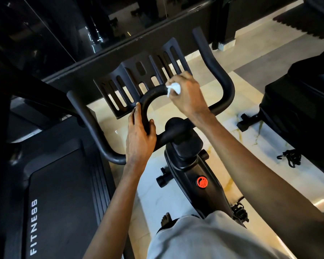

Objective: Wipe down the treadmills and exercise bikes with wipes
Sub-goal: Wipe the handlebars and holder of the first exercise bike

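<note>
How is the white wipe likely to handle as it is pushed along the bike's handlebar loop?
Probably floppy: the wipe sits crumpled in the right hand. Likely light: it is a small wad that the hand mostly encloses. It may bunch rather than slide flat on the curved handlebar.

Most of the wipe (173, 89) is bunched inside my right hand (188, 96); my left hand (138, 135) covers part of the loop handlebar (150, 96). The treadmill (60, 184) runs off the left and bottom edges; the red sticker (202, 182) is too small to read
</note>
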The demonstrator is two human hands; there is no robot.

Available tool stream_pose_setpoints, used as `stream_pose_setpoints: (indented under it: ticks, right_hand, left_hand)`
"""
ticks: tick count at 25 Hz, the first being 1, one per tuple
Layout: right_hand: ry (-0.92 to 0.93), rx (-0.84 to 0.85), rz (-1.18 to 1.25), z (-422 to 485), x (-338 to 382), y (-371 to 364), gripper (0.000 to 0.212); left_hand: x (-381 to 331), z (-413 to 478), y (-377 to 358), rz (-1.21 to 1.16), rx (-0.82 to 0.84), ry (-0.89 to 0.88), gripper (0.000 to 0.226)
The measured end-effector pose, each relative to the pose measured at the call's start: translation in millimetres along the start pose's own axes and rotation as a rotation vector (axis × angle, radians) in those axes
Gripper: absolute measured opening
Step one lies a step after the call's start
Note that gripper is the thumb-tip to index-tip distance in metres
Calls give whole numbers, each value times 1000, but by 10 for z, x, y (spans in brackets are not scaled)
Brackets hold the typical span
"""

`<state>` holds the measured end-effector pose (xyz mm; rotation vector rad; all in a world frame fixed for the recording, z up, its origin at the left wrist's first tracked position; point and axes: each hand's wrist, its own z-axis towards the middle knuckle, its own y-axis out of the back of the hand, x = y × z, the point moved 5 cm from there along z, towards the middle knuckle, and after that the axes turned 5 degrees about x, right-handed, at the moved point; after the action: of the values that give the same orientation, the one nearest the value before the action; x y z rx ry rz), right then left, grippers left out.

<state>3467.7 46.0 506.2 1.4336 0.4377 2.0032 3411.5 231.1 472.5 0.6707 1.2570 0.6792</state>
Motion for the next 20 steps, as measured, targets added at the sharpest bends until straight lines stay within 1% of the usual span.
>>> stream_pose_setpoints:
  ticks: [2,5,6,8,10,12,15,17,20]
  right_hand:
    - [-11,-4,-13,-29,-24,44,26]
    - [83,89,-46,-40,152,-112,25]
    - [67,77,-41,-30,140,-82,23]
    - [-19,35,-22,-46,3,106,20]
    - [-71,52,-41,-111,-168,291,19]
    - [-46,101,-70,-153,-206,340,19]
    - [33,93,-87,-149,-133,309,22]
    - [25,97,-87,-204,-176,376,22]
    - [-12,188,-81,-328,-288,486,20]
  left_hand:
    - [1,24,0,-2,0,8,69]
    - [-8,46,3,-7,22,2,71]
    - [-8,44,2,-9,31,-3,71]
    - [-5,34,5,-12,39,-7,71]
    - [9,23,-3,-12,37,5,71]
    - [14,23,-17,-18,40,9,72]
    - [9,28,-12,-24,49,25,72]
    - [-9,16,5,-36,57,21,72]
    - [-42,-2,26,-35,62,14,71]
